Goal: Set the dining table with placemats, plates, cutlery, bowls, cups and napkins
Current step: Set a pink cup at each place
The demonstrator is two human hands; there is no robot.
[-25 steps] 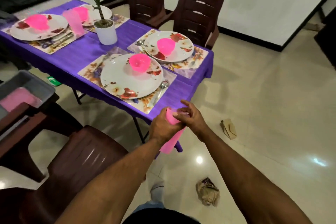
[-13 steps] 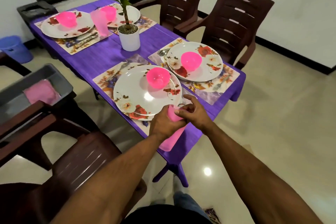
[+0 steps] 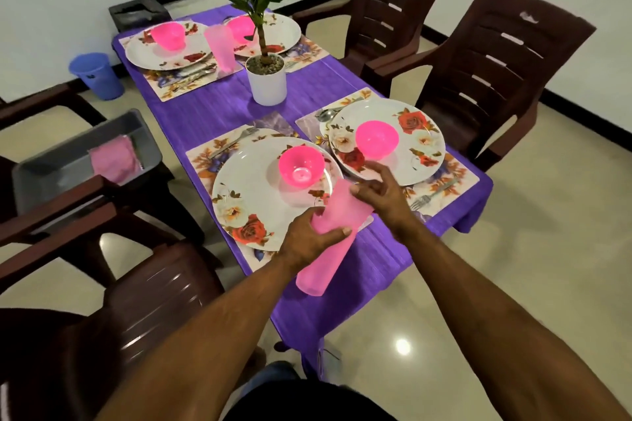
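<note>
Tablecloth purple. Plates white with red and white roses. Bowls bright pink. Cups pale pink, frosted. Placemats floral, orange-blue. Chairs dark brown. Bin blue.

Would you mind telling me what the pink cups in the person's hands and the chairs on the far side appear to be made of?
The pink cups, held by the left hand, look like frosted, translucent plastic: matte, with light passing softly through. The brown chairs seem to be moulded plastic with a slight sheen, judging by the slotted one-piece backs, though painted wood cannot be ruled out.
</note>
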